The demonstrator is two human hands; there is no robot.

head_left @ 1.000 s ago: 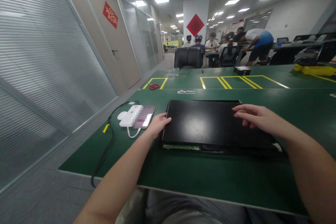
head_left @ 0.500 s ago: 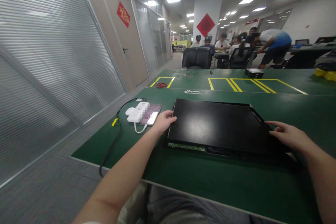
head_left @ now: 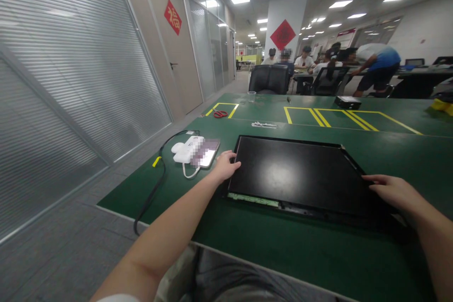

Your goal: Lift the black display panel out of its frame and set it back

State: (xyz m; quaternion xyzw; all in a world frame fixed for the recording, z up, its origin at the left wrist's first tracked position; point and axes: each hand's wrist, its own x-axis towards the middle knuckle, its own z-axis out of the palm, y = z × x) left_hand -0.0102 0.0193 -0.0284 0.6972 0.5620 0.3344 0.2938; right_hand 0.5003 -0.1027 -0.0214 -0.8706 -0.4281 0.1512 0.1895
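A black LCD screen panel point(head_left: 286, 174) lies face up within a thin dark frame on the green table. Along its near left edge a strip of green circuit board point(head_left: 253, 199) shows. My left hand point(head_left: 226, 166) grips the panel's left edge, thumb over the top, with the other fingers partly hidden behind the rim. At the right edge, my right hand point(head_left: 398, 193) pinches the side with its fingertips; what lies beneath them is hidden.
Left of the panel are a phone point(head_left: 208, 153), a white charger-like device point(head_left: 187, 149) and a black cable point(head_left: 159, 184). Red-handled scissors point(head_left: 220, 114), a clear cup point(head_left: 251, 96) and a black box point(head_left: 348, 102) stand farther back. Several people sit or bend beyond the table.
The panel has sunk lower into its frame, so the rim now shows along the back and left. Both hands keep to its sides. The view has shifted slightly.
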